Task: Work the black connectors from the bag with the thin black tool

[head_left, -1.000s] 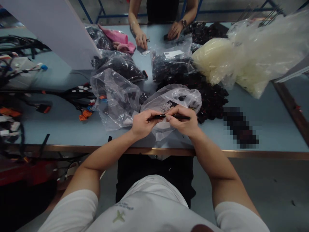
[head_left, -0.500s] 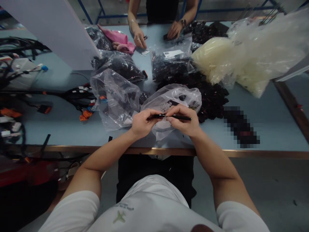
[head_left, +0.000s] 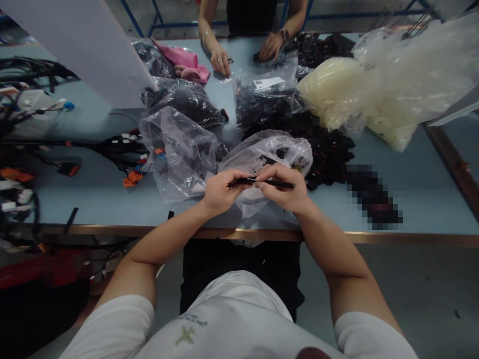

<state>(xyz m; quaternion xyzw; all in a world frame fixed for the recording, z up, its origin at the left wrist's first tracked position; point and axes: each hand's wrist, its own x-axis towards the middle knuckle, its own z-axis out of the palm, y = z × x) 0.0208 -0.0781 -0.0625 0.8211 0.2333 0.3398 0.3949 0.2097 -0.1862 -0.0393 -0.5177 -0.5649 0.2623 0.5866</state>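
Observation:
My left hand (head_left: 220, 192) and my right hand (head_left: 286, 189) meet just above the near part of the blue table (head_left: 93, 194). Both are closed in a pinch on one thin black rod-like tool (head_left: 279, 184) that lies level between them, its right end sticking out past my right fingers. What my left fingertips grip at the tool's left end is too small to make out. Right behind my hands lies a clear plastic bag (head_left: 269, 149) with small white and dark parts inside.
More clear bags (head_left: 179, 149) of black parts and a loose heap of black parts (head_left: 329, 149) fill the table's middle. Cream-coloured bags (head_left: 374, 89) lie at the right, wire harnesses (head_left: 119, 149) at the left. Another person's hands (head_left: 220, 62) work at the far edge.
My hands have hardly moved; the fingers shifted a little on the black tool. The other person's hand at the far edge moved slightly.

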